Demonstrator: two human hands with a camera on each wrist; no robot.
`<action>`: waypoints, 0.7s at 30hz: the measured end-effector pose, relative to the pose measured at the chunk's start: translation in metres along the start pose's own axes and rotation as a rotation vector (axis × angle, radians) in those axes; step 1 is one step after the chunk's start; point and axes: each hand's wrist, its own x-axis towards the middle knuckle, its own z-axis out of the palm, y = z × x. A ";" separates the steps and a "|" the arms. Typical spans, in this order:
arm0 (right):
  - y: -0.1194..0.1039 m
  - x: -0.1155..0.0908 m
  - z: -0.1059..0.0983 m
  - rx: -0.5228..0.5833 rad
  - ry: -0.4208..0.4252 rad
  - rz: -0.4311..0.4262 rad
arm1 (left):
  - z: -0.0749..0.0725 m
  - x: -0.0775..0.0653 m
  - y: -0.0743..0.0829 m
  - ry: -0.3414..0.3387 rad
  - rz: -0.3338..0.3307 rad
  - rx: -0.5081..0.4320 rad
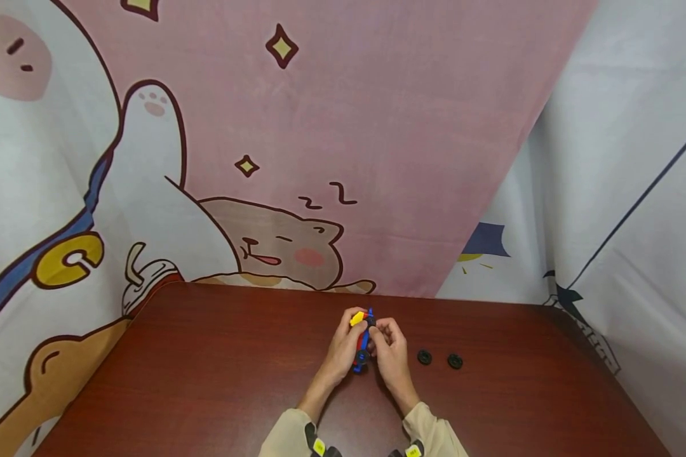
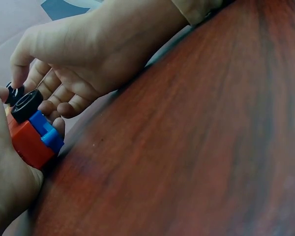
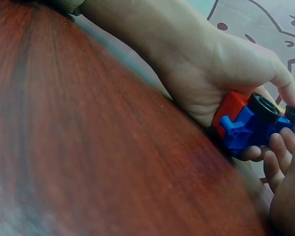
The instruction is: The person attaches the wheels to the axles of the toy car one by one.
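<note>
A small toy vehicle (image 1: 361, 348) with a red body, a blue underside and a yellow part (image 1: 357, 318) is held on its side above the table. My left hand (image 1: 340, 349) grips it by the red body, thumb near its far end. One black wheel (image 3: 264, 107) sits on the near end of the blue underside. At the far end, my right hand (image 1: 392, 357) pinches another black wheel (image 2: 14, 94) with its thumb, the other fingers curled beside the blue part (image 2: 48, 130). Fingers partly cover that far wheel.
Two loose black wheels (image 1: 425, 357) lie on the dark red wooden table (image 1: 223, 374), right of my right hand. Behind the table hangs a pink cloth (image 1: 411, 158) with cartoon animals, and a white cloth (image 1: 634, 158) hangs at the right.
</note>
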 end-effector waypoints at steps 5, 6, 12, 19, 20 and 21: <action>0.000 0.001 -0.001 -0.015 -0.026 0.034 | 0.001 0.001 0.000 -0.010 -0.018 -0.044; 0.001 0.002 -0.001 -0.024 -0.029 0.038 | 0.001 0.001 0.001 -0.017 -0.023 -0.062; 0.002 0.002 -0.002 -0.101 -0.049 0.048 | -0.002 -0.006 0.023 -0.054 -0.041 -0.121; -0.002 0.000 -0.004 -0.265 -0.108 0.037 | -0.003 -0.013 0.035 -0.090 -0.017 -0.125; -0.005 -0.001 -0.004 -0.264 -0.117 0.035 | -0.003 -0.013 0.035 -0.092 -0.013 -0.126; -0.008 -0.002 -0.003 -0.263 -0.122 0.035 | -0.003 -0.013 0.035 -0.092 -0.010 -0.131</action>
